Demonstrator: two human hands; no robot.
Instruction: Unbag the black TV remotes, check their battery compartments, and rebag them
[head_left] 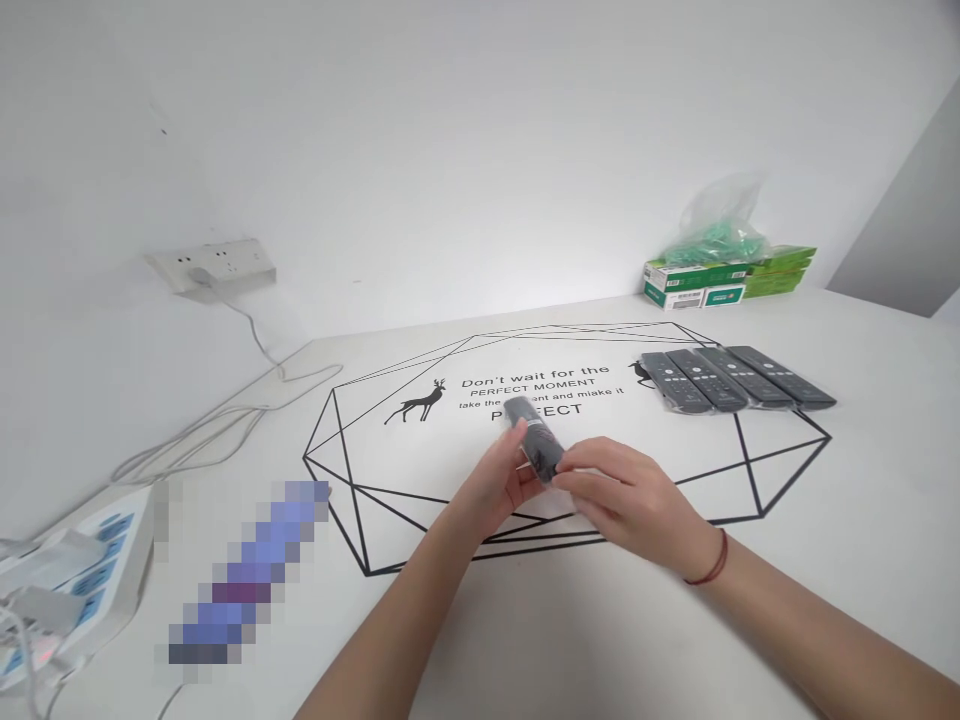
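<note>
A dark remote control [534, 437], apparently in a clear plastic sleeve, is held tilted above the printed table mat, its far end pointing away from me. My left hand [501, 482] is closed around its left side, with the thumb on top and fingers underneath. At the near end, my right hand [626, 492] pinches the remote or its sleeve between thumb and fingers; exactly which is hidden. Several similar dark remotes [739, 380] in clear wrapping lie side by side on the right of the table.
Green and white boxes [694, 285] stand by the wall at the back right, under a clear plastic bag [720, 225] with green contents. At the left are a power strip [112, 580], loose cables [195, 435], a wall socket [217, 265] and a blurred bluish object [255, 570].
</note>
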